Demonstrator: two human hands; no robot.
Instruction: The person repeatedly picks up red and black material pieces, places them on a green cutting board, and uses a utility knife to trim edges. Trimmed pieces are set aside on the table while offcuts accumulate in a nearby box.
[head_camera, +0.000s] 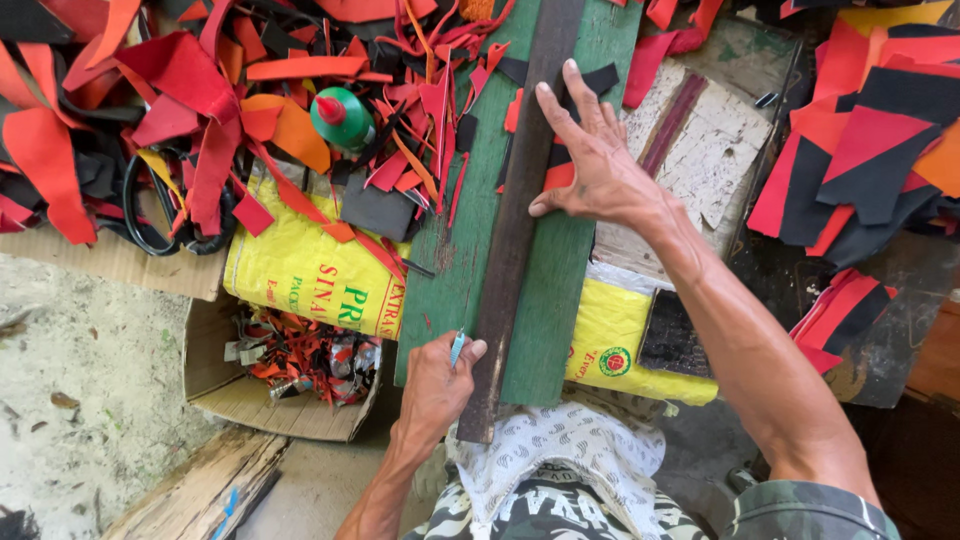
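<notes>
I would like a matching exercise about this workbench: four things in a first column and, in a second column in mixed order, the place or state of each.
Things:
1. right hand
2. left hand
3. green bottle
4. cardboard box

Places or states:
A. among red and orange scraps
B. pressed flat on the dark strip
C. below the yellow sack, holding scraps
D. gripping a small blue-handled tool

Pairs: 1-B, 2-D, 3-A, 4-C

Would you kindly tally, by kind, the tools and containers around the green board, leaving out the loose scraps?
Dark straightedge strip under right hand: 1
Small blue-handled blade in left hand: 1
Green bottle with red cap: 1
Black scissors: 1
Cardboard box: 1
Total: 5
</notes>
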